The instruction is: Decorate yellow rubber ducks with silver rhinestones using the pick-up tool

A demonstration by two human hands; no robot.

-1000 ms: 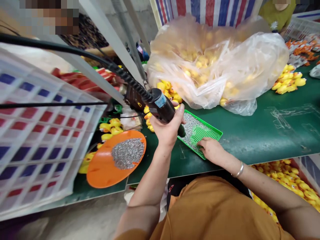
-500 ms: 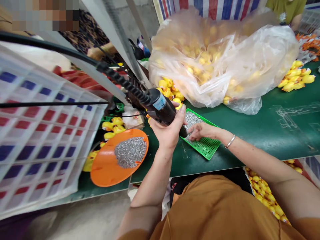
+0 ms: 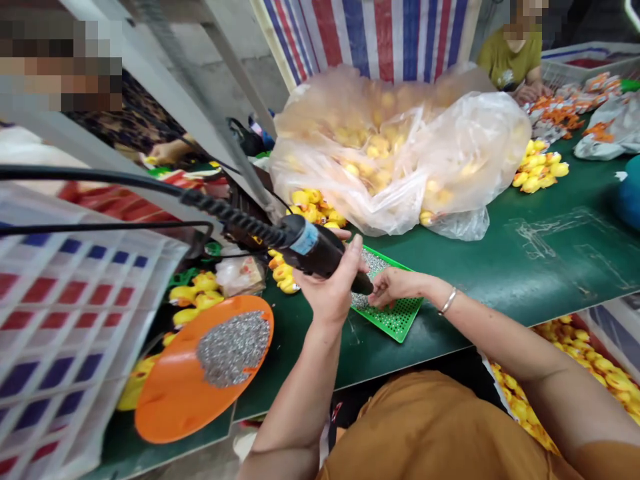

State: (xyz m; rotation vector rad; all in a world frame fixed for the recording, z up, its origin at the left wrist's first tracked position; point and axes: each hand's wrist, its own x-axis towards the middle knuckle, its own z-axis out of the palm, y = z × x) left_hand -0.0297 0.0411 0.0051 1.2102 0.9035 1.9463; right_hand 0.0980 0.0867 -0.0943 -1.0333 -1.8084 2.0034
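My left hand (image 3: 331,288) is wrapped round a black electric screwdriver (image 3: 314,248) with a blue label and a coiled cable. The tool slants down to the right, its tip close to the fingers of my right hand (image 3: 400,283). Those fingers are curled and pinched together low over a green perforated tray (image 3: 406,319); whatever they hold is too small to make out. Small silvery metal pieces, apparently screws (image 3: 374,261), lie in the upper part of the tray. To the left, an orange dish (image 3: 173,400) bears a heap of similar pieces (image 3: 235,348).
Yellow toy ducks (image 3: 540,170) lie in piles and fill a big clear plastic bag (image 3: 400,157) behind the tray. A white lattice crate (image 3: 60,320) stands at left. Metal posts and cables cross the upper left. Two co-workers (image 3: 515,60) sit beyond the green table (image 3: 465,267).
The view has tilted up and shifted right, so more of the far table shows. My right fingers have drawn together from looser spread and come to the screwdriver's tip. My left hand still grips the tool.
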